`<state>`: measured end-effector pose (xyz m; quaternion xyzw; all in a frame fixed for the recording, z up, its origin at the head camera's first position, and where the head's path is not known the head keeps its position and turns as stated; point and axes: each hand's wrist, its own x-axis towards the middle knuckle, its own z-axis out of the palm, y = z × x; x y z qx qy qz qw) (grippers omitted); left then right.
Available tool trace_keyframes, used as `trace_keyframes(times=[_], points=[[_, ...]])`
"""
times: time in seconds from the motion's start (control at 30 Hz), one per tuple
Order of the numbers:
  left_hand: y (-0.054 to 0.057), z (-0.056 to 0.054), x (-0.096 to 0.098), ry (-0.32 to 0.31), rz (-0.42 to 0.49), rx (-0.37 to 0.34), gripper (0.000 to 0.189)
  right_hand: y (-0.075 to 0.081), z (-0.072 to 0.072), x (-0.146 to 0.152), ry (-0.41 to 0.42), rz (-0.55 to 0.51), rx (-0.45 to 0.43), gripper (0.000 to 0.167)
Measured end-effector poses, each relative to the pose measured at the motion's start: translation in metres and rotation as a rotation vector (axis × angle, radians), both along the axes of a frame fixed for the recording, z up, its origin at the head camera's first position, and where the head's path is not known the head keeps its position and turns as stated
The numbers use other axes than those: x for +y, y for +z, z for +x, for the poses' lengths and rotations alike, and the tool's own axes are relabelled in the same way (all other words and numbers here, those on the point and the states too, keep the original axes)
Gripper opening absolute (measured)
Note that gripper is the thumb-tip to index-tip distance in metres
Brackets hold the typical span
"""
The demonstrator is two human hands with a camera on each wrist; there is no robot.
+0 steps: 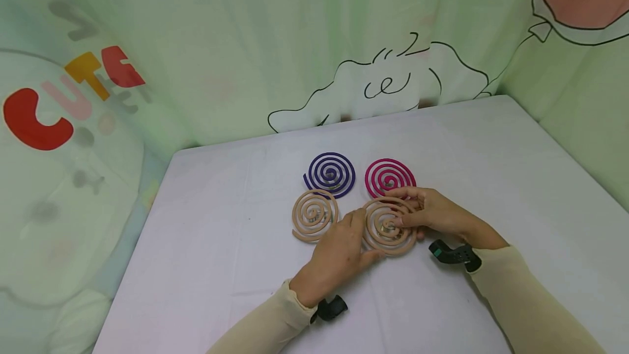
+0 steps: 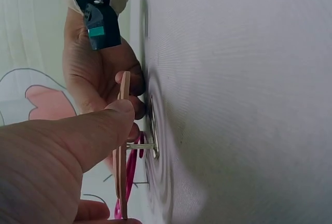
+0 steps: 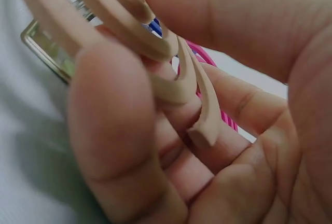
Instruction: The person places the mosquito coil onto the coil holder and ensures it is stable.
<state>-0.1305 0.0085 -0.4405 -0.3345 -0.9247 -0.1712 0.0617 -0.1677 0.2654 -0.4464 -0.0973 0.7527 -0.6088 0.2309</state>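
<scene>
A beige mosquito coil is held between both hands, raised a little off the table. My left hand pinches its left edge, thumb on the near side. The right hand grips the opposite side, with the thumb over the coil and fingers underneath. Beneath it, a thin metal stand is on the table, its post reaching up to the coil. Behind lies a magenta coil, close to the right fingers. A second beige coil sits left of the left hand, below a purple coil.
White cloth covers the table. A printed curtain hangs along the back and sides. Each wrist bears a dark strap under a cream sleeve.
</scene>
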Motion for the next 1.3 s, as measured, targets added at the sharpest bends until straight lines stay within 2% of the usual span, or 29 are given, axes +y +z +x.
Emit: trace_keyframes(times=[0.2,0.4,0.53,0.77,1.0,1.3], points=[[-0.001,-0.001,-0.001,-0.005,0.006,0.004,0.082,0.003,0.002,0.001,0.014,0.027,0.021,0.078],[-0.002,-0.002,-0.001,-0.015,-0.003,0.044,0.081,0.007,0.004,0.006,0.072,0.151,0.167,0.092],[-0.001,-0.002,0.0,-0.002,-0.027,0.027,0.082,0.011,0.006,0.01,0.129,0.185,0.223,0.104],[-0.003,-0.002,0.001,0.018,-0.056,0.005,0.084,0.011,0.006,0.015,0.203,0.132,0.175,0.109],[-0.004,-0.003,0.001,0.017,-0.046,-0.021,0.084,0.009,0.005,0.014,0.201,0.136,0.195,0.108],[-0.005,-0.003,0.001,0.012,-0.023,0.008,0.079,0.004,0.002,0.014,0.177,0.052,0.131,0.107]])
